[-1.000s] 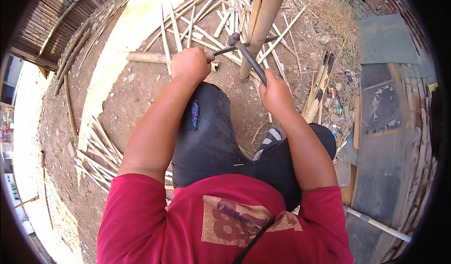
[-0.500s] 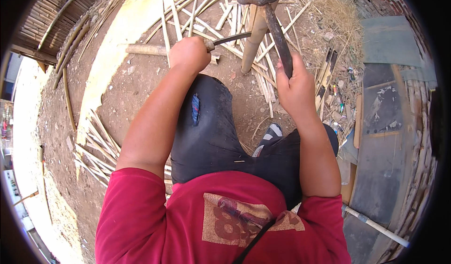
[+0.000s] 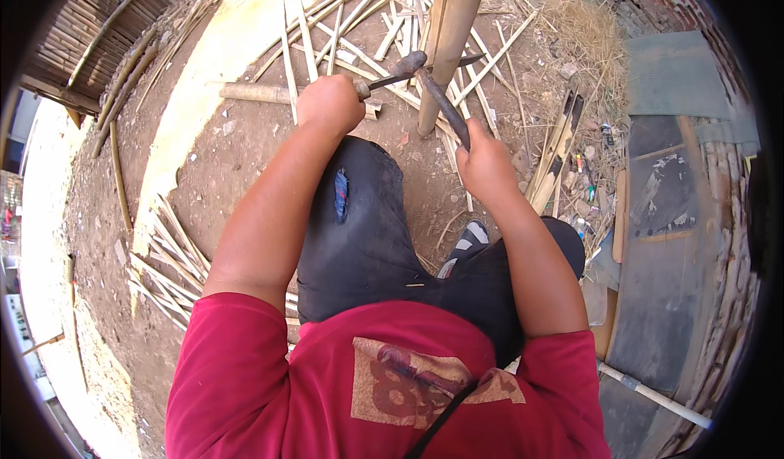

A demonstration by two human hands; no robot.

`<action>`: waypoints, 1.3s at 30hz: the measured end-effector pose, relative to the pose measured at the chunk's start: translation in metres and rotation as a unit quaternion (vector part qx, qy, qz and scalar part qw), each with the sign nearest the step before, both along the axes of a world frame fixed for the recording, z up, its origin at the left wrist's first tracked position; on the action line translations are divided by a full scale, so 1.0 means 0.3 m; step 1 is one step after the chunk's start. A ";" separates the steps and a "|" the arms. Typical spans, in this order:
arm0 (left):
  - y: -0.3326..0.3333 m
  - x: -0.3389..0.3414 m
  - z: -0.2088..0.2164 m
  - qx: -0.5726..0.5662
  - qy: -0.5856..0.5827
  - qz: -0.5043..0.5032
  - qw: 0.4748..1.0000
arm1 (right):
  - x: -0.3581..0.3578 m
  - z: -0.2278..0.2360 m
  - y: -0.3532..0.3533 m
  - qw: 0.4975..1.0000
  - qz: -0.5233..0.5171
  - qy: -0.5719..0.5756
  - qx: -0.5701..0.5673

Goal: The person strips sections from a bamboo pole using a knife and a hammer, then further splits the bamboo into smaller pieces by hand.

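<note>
My left hand (image 3: 330,104) is wrapped round the handle of a long knife (image 3: 379,83). Its dark blade lies across an upright bamboo pole (image 3: 446,37), and the tip shows past the pole's right side. A split line runs down the pole above the blade. In my right hand (image 3: 487,163) is a hammer (image 3: 443,106), gripped low on its dark handle. The hammer's head is down at the blade, just left of the pole; whether the two touch I cannot tell. The pole's foot is on the dirt ground between my knees.
Split bamboo strips (image 3: 359,26) lie scattered beyond the pole, and more strips (image 3: 173,255) are piled at left. A bamboo length (image 3: 253,91) lies beside my left hand. Dry straw (image 3: 584,38) and dark panels (image 3: 661,279) are on the right.
The hammer has come down from above the pole's right side to the blade, with my right hand lower and slightly left. My left hand with the knife has hardly moved.
</note>
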State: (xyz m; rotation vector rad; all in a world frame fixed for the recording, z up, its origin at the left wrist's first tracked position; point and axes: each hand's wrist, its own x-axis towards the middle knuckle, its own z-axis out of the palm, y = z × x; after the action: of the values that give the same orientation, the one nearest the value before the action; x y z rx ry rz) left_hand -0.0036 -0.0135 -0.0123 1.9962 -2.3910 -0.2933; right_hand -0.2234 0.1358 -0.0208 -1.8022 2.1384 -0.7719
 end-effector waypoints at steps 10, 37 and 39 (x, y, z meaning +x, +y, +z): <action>-0.009 0.003 0.001 -0.005 -0.010 0.018 1.000 | -0.233 0.174 0.152 0.979 0.010 -0.165 -0.123; 0.039 -0.006 -0.004 -0.028 -0.011 0.024 0.999 | -0.240 0.074 -0.006 0.984 -0.127 -0.056 -0.115; 0.036 -0.013 0.004 -0.023 -0.007 0.021 0.999 | -0.271 -0.045 -0.011 0.989 -0.112 0.094 -0.001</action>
State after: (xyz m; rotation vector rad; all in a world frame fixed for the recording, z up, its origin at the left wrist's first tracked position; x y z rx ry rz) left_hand -0.0075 -0.0027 -0.0112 2.0330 -2.3373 -0.2214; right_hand -0.3046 0.1324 -0.0342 -1.7166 2.4935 -0.6764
